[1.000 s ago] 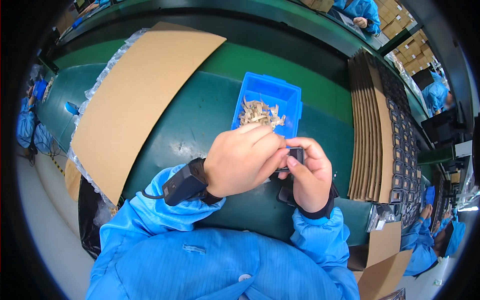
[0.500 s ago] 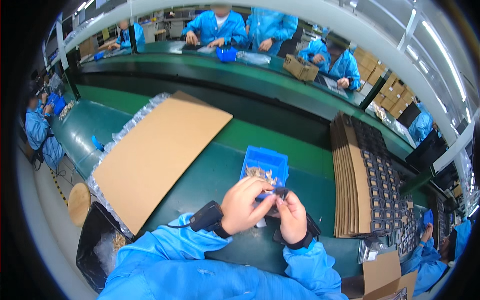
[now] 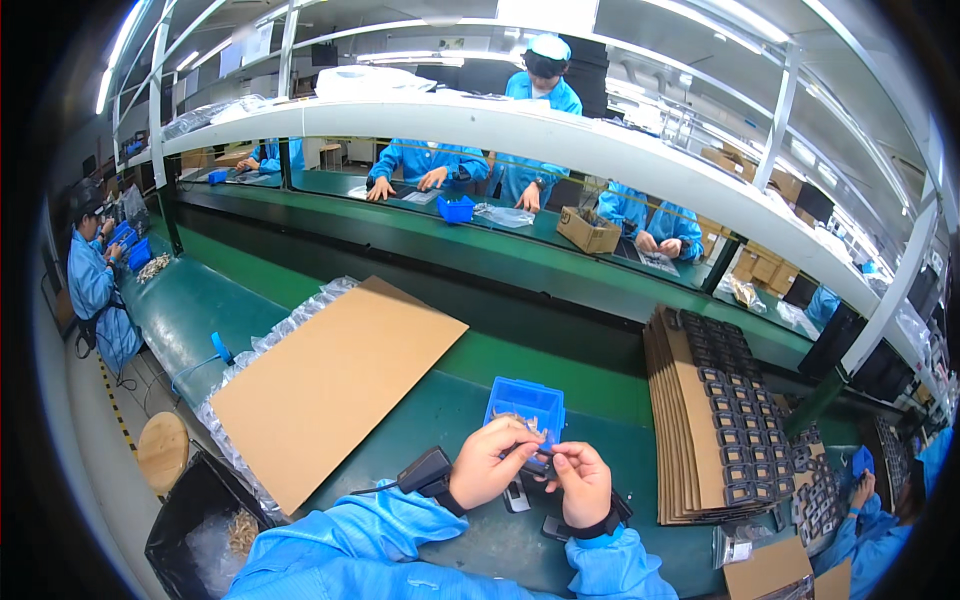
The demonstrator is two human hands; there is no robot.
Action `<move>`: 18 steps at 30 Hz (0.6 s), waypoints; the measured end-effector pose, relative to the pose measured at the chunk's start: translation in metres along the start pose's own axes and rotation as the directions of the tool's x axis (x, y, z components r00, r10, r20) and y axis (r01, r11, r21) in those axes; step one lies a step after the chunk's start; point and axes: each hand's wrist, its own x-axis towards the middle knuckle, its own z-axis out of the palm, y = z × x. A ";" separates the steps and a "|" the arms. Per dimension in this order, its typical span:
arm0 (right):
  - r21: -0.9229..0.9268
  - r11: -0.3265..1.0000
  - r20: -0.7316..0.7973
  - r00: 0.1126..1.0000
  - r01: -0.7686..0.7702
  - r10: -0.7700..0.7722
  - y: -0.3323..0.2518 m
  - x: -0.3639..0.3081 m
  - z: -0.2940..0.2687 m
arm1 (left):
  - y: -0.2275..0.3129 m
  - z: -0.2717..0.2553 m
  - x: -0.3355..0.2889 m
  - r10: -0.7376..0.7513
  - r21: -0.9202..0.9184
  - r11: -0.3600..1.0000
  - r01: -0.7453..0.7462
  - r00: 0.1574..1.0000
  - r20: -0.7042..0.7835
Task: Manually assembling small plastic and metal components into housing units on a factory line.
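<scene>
My left hand (image 3: 490, 464) and my right hand (image 3: 582, 486) meet in front of a blue bin (image 3: 532, 400), fingers closed in a pinch. Between the fingertips is a small dark piece (image 3: 541, 462), mostly covered, so its kind does not show. Small tan scraps lie in the near part of the bin, partly behind my left fingers. A small flat piece, dark with a pale end (image 3: 516, 496), lies on the green bench just below my hands. Each wrist wears a dark band with a black box.
A large cardboard sheet (image 3: 340, 390) lies on bubble wrap at left. Stacked cardboard sheets (image 3: 685, 420) with rows of black frames (image 3: 740, 430) stand at right. A black-lined waste bin (image 3: 190, 500) sits lower left. Across the bench, under a white shelf (image 3: 480, 130), co-workers sit in blue.
The view has tilted upward, so bench and hands sit lower and the shelf shows more. The dark piece, earlier sticking up at my right fingertips, is now lower between both hands.
</scene>
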 end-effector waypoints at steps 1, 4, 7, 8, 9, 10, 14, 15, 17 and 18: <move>-0.009 1.000 -0.023 1.000 -0.006 0.006 0.002 0.000 0.000 | -0.003 0.001 -0.002 -0.045 -0.010 0.999 0.045 0.999 0.026; 0.015 0.999 -0.033 0.998 0.050 -0.049 0.006 0.001 -0.001 | -0.009 0.003 -0.007 -0.136 -0.084 0.986 0.143 0.987 0.082; -0.038 0.996 -0.077 0.994 0.080 -0.083 0.008 0.000 0.002 | -0.011 0.009 -0.009 -0.225 -0.230 0.944 0.236 0.972 0.073; -0.040 0.996 -0.072 0.994 0.084 -0.086 0.008 0.000 0.003 | -0.013 0.012 -0.010 -0.271 -0.409 0.875 0.261 0.962 0.035; -0.060 0.994 -0.076 0.993 0.090 -0.094 0.007 -0.001 0.003 | -0.012 0.013 -0.009 -0.323 -0.574 0.773 0.269 0.946 0.008; -0.081 0.992 -0.079 0.992 0.096 -0.103 0.006 -0.002 0.004 | -0.011 0.011 -0.007 -0.320 -0.575 0.774 0.265 0.947 0.006; 0.002 0.994 0.017 0.994 0.111 -0.111 0.006 -0.004 0.011 | -0.003 -0.005 0.006 -0.005 0.220 0.975 0.026 0.995 -0.097; 0.015 0.991 0.050 0.990 0.131 -0.132 0.009 -0.004 0.011 | -0.001 -0.006 0.007 0.077 0.337 0.940 -0.044 0.993 -0.085; -0.020 0.989 0.056 0.988 0.148 -0.147 0.012 -0.005 0.010 | -0.002 -0.006 0.006 0.188 0.462 0.875 -0.146 0.981 -0.044; -0.052 0.984 0.062 0.984 0.169 -0.166 0.012 -0.004 0.011 | -0.003 -0.006 0.006 0.188 0.462 0.875 -0.146 0.981 -0.045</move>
